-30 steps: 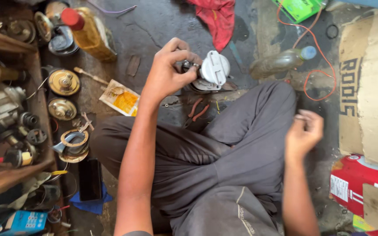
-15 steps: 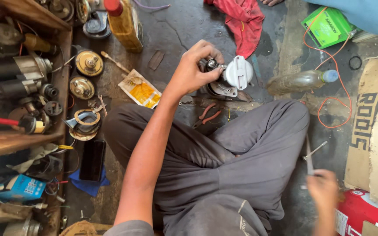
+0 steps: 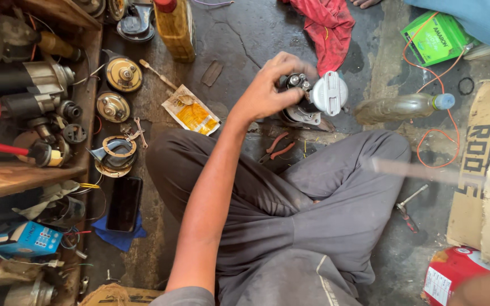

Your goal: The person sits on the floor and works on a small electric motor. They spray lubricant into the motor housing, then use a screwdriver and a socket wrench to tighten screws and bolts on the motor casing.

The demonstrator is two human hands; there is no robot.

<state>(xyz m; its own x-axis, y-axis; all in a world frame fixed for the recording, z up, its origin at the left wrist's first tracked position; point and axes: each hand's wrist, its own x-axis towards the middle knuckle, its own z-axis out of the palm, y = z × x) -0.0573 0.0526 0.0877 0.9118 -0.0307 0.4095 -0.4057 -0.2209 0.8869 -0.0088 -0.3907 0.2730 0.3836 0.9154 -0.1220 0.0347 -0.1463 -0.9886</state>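
Grey metal starter motor with round pale end cap (image 3: 319, 97) upright on concrete floor (image 3: 245, 34), just ahead of crossed legs. Left hand (image 3: 267, 88) on top of it, grip closed around terminal end. Right hand (image 3: 483, 290) blurred at lower right corner, grip state unclear. Red-handled pliers (image 3: 276, 147) near motor base. Clear plastic bottle (image 3: 404, 106) lying right. Red cloth (image 3: 327, 28) beyond.

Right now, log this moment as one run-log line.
left hand: gripping starter motor on floor | right hand: lower right edge, blurred, grip unclear | pliers: on floor beside knee
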